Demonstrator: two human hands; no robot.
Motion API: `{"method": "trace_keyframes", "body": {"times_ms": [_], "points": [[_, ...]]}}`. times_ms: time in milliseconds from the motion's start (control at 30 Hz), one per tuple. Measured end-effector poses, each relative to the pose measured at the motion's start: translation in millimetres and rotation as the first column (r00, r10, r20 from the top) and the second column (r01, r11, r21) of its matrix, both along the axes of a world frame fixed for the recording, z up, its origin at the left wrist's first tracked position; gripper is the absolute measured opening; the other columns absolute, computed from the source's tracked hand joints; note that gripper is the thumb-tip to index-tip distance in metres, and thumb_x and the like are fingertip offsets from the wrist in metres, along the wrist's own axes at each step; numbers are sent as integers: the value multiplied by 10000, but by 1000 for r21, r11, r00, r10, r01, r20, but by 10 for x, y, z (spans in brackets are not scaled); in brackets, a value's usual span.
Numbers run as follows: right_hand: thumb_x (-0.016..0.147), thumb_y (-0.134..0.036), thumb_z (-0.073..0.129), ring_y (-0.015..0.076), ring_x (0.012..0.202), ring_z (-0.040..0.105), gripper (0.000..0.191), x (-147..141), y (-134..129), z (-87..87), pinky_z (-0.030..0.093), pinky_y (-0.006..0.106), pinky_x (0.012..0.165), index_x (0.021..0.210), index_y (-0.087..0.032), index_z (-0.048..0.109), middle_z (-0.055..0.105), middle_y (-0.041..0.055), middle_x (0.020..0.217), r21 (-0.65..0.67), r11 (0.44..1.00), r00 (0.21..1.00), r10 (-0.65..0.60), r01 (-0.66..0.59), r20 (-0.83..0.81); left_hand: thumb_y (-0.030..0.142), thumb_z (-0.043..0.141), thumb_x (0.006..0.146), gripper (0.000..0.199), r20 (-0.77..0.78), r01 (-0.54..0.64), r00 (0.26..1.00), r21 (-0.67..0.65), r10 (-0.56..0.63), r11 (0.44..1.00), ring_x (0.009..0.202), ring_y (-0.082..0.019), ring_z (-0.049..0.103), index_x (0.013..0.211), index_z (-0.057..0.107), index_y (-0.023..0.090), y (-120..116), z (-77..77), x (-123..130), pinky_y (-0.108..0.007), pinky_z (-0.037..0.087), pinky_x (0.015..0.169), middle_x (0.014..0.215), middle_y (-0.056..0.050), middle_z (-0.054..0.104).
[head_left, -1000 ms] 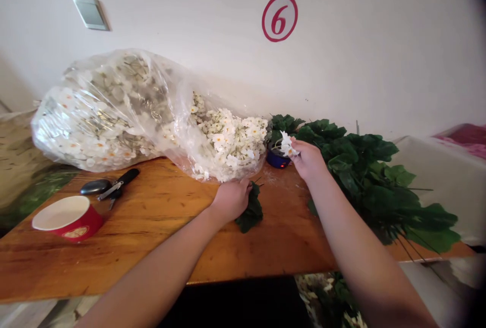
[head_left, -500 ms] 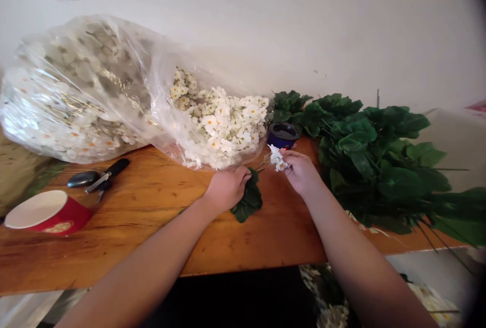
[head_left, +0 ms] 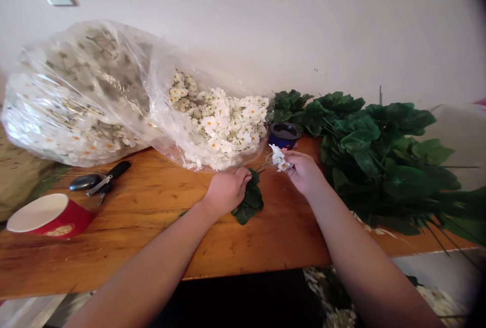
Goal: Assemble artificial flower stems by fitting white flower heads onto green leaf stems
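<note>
My left hand (head_left: pixel 227 189) is closed around an artificial leaf stem, with its dark green leaves (head_left: pixel 249 201) hanging beside the fingers over the table. A thin stem pokes out from that hand toward the right. Between the fingers of my right hand (head_left: pixel 304 170) is a small white artificial flower (head_left: pixel 280 158), its blossoms facing left. The two hands are a short way apart. Just behind the flower stands a dark blue cup (head_left: pixel 284 136) with a black inside; a small orange-red glow shows near its base.
A clear plastic bag (head_left: pixel 152 90) full of white flowers (head_left: pixel 228 123) lies along the wall. Green leaf bunches (head_left: pixel 379 156) are heaped at the right. A red paper cup (head_left: pixel 74 219) and a black-handled cutting tool (head_left: pixel 108 178) are at the left. More flowers lie below the table's front edge.
The view has shifted slightly. Both hands keep their holds on the leaf stem and the flower, with hardly any movement between them.
</note>
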State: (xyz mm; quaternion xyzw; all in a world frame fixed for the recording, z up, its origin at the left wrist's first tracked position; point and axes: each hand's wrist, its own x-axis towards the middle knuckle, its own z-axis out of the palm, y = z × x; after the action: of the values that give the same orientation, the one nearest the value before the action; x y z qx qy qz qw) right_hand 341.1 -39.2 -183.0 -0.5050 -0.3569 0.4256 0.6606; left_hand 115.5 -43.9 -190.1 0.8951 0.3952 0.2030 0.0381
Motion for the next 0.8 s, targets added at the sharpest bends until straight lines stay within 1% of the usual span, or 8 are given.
{"method": "trace_keyframes", "body": {"times_ms": [100, 200, 367, 467, 567, 733, 800], "points": [[475, -99, 686, 146, 629, 620, 200, -15, -19, 34, 480, 243, 536, 666, -150, 720, 693, 54, 722, -103, 995, 981, -1, -20, -194, 320, 347, 975, 288, 10, 3, 1000, 18, -4, 1000, 844, -203, 616, 1020, 595, 182, 6, -16, 0, -324, 489, 742, 890, -78, 661], [462, -70, 679, 129, 618, 601, 217, -19, -35, 74, 459, 224, 511, 660, -143, 729, 697, 51, 741, -115, 993, 970, -15, -13, -243, 316, 355, 973, 275, 25, 7, 1000, 41, -8, 999, 828, -198, 616, 1019, 592, 184, 11, -30, -2, -316, 489, 727, 880, -68, 663], [484, -67, 683, 135, 646, 608, 211, -14, -33, 75, 465, 230, 528, 673, -151, 727, 698, 54, 767, -108, 994, 970, -27, 1, -241, 309, 351, 975, 271, 31, 19, 999, 47, -21, 999, 832, -196, 614, 1004, 589, 183, 12, -33, -4, -311, 486, 728, 879, -69, 663], [504, -88, 694, 150, 680, 624, 181, -11, -28, 51, 481, 241, 547, 667, -165, 718, 707, 63, 812, -96, 995, 980, -27, 8, -199, 313, 342, 979, 279, 26, 21, 999, 44, -22, 999, 830, -196, 611, 1004, 587, 181, 10, -32, -3, -312, 483, 731, 879, -67, 663], [529, -118, 703, 169, 687, 634, 165, -9, -26, 38, 486, 257, 544, 685, -173, 715, 710, 72, 807, -80, 997, 989, -19, 7, -149, 310, 334, 981, 283, 21, 29, 999, 48, -31, 998, 835, -197, 608, 1005, 584, 179, 10, -35, -3, -313, 482, 736, 876, -67, 661], [490, -90, 702, 147, 646, 619, 209, -16, -28, 40, 494, 245, 551, 683, -164, 732, 712, 59, 766, -115, 993, 979, -1, -23, -203, 315, 324, 984, 295, 11, 28, 1000, 48, -29, 998, 820, -195, 608, 1007, 584, 176, 15, -38, -7, -312, 478, 721, 871, -69, 660], [486, -103, 711, 151, 643, 620, 204, -24, -31, 36, 490, 246, 539, 677, -172, 733, 715, 56, 769, -137, 990, 982, 13, -39, -188, 315, 321, 985, 297, 9, 29, 1000, 45, -30, 999, 818, -194, 609, 1006, 584, 177, 17, -35, -9, -309, 477, 719, 866, -68, 661]]}}
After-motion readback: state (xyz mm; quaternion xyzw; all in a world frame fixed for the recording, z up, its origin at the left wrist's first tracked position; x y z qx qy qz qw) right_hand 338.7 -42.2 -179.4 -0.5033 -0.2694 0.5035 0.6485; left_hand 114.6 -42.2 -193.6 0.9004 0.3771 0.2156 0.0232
